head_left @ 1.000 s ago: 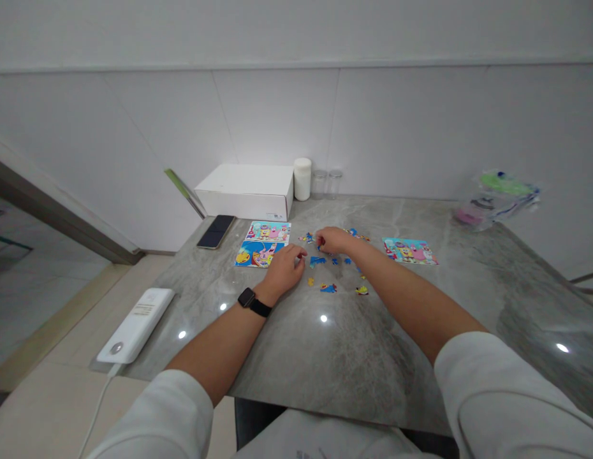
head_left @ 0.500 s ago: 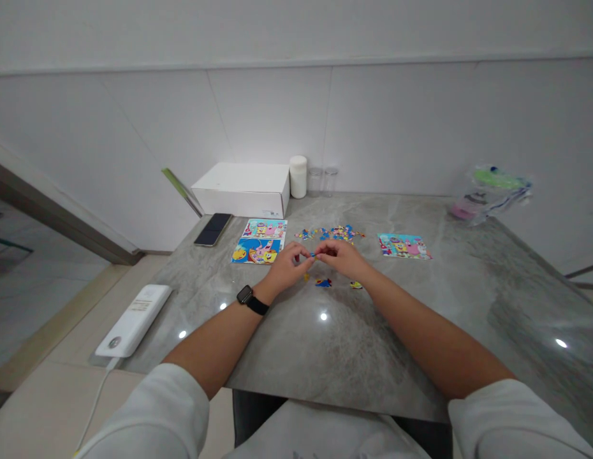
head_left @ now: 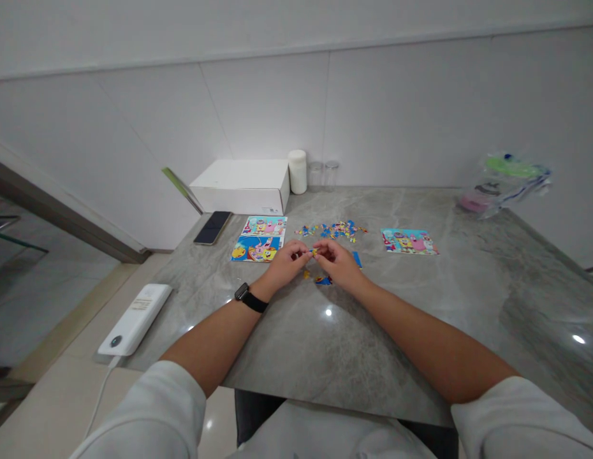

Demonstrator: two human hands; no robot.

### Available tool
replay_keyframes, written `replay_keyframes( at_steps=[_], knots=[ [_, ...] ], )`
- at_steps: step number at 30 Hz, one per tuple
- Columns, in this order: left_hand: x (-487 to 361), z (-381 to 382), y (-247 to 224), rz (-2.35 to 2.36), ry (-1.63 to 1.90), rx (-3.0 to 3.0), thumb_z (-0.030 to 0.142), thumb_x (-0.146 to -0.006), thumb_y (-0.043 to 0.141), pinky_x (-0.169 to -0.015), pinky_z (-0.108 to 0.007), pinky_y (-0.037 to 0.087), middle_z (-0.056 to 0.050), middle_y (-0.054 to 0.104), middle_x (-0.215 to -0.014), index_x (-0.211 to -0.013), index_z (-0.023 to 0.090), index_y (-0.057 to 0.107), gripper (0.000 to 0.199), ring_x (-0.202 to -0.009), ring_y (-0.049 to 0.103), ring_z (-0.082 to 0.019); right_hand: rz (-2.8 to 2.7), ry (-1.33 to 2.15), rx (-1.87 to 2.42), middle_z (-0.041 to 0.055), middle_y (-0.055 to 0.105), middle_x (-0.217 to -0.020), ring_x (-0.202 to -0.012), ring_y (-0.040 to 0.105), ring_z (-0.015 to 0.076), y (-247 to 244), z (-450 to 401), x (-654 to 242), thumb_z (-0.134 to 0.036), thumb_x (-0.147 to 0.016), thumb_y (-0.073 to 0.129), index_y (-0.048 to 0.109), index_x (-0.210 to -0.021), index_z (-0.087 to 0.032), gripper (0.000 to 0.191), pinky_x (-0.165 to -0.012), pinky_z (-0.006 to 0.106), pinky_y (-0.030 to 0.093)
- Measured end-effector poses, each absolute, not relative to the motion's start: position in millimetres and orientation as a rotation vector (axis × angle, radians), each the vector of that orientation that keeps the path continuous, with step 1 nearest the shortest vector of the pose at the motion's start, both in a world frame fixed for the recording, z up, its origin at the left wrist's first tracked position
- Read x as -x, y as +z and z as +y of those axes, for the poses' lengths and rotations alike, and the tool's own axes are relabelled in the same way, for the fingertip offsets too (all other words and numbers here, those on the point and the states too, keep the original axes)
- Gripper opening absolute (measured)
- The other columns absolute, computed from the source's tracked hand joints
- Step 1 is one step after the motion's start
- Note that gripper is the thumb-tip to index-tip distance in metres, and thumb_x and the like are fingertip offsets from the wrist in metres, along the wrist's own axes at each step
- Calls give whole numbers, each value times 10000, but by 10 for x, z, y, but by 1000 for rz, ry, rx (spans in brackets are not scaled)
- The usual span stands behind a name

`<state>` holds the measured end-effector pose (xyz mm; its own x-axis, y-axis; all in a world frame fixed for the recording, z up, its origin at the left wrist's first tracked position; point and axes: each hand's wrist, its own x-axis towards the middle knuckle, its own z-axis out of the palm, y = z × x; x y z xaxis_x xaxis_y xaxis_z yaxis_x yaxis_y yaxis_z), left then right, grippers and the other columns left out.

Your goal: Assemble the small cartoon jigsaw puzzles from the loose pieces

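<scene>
My left hand (head_left: 291, 261), with a dark watch on its wrist, pinches at a small yellow and blue jigsaw piece (head_left: 314, 252). My right hand (head_left: 340, 264) meets it from the other side, thumb and finger closed on the same piece. Just below the fingertips, a dark blue puzzle cluster (head_left: 324, 280) with some red lies on the table, beside a small yellow piece (head_left: 307, 274). Partly covered by my right hand is a flat blue piece (head_left: 357, 259). Beyond both hands spreads a pile of loose jigsaw pieces (head_left: 342, 229).
Cartoon picture sheets (head_left: 259, 241) lie left of my hands, and a similar picture card (head_left: 410, 242) lies right. A phone (head_left: 213, 227), white box (head_left: 241, 185), white canister (head_left: 298, 172), clear glasses (head_left: 330, 176), plastic bag (head_left: 502, 185) and power bank (head_left: 135, 320) stand around the grey table (head_left: 325, 357).
The piece at my fingertips now shows yellow. My right hand has shifted slightly; a blue piece shows beside it, while the yellow piece near its wrist is out of sight. The view has turned slightly.
</scene>
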<state>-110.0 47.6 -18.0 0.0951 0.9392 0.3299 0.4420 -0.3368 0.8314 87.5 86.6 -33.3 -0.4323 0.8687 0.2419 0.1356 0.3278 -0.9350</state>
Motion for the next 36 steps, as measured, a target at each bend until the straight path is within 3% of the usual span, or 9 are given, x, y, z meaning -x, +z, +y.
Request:
replay_keyframes(
  at_steps=[9, 15, 21, 26, 31, 36],
  knots=[
    [1093, 484, -242, 1383, 1093, -1870, 340, -938, 702, -759, -291, 521, -57, 684, -1035, -899, 189, 718, 157, -853, 619, -162, -1718, 1128, 918, 0, 683, -895, -803, 655, 174, -388, 902, -870, -369, -883, 639, 569, -1148, -250, 298, -764, 312, 521],
    [1114, 440, -180, 1386, 1087, -1871, 343, -924, 717, -732, -285, 505, -45, 678, -1004, -1041, 194, 725, 190, -805, 600, -152, -1767, 1122, 916, -27, 676, -869, -733, 635, 158, -365, 899, -902, -348, -878, 623, 503, -1185, -263, 340, -716, 298, 506],
    [1131, 414, -90, 1387, 1077, -1939, 288, -940, 678, -813, -303, 524, -50, 676, -958, -835, 193, 689, 142, -907, 635, -179, -1910, 1048, 890, -31, 693, -867, -711, 632, 157, -330, 861, -921, -314, -862, 628, 525, -1195, -263, 352, -710, 300, 512],
    [1177, 399, -59, 1355, 1021, -2019, 267, -920, 707, -854, -325, 530, -47, 675, -962, -836, 204, 731, 108, -903, 641, -183, -2028, 976, 871, -13, 710, -896, -713, 629, 155, -266, 809, -927, -268, -877, 612, 556, -1209, -256, 336, -722, 298, 515],
    [1316, 397, -8, 1431, 903, -2033, 320, -910, 716, -786, -308, 531, -48, 678, -945, -857, 212, 783, 138, -837, 637, -173, -2158, 803, 900, 40, 738, -986, -889, 678, 199, -196, 782, -951, -238, -937, 580, 601, -1257, -237, 321, -876, 343, 519],
    [1443, 398, 46, 1591, 732, -1955, 305, -825, 745, -649, -280, 479, -34, 698, -811, -787, 205, 814, 127, -696, 613, -158, -2466, 438, 903, 111, 738, -1178, -1182, 608, 281, -128, 775, -988, -183, -956, 578, 717, -1217, -230, 299, -1068, 440, 413]
  ],
)
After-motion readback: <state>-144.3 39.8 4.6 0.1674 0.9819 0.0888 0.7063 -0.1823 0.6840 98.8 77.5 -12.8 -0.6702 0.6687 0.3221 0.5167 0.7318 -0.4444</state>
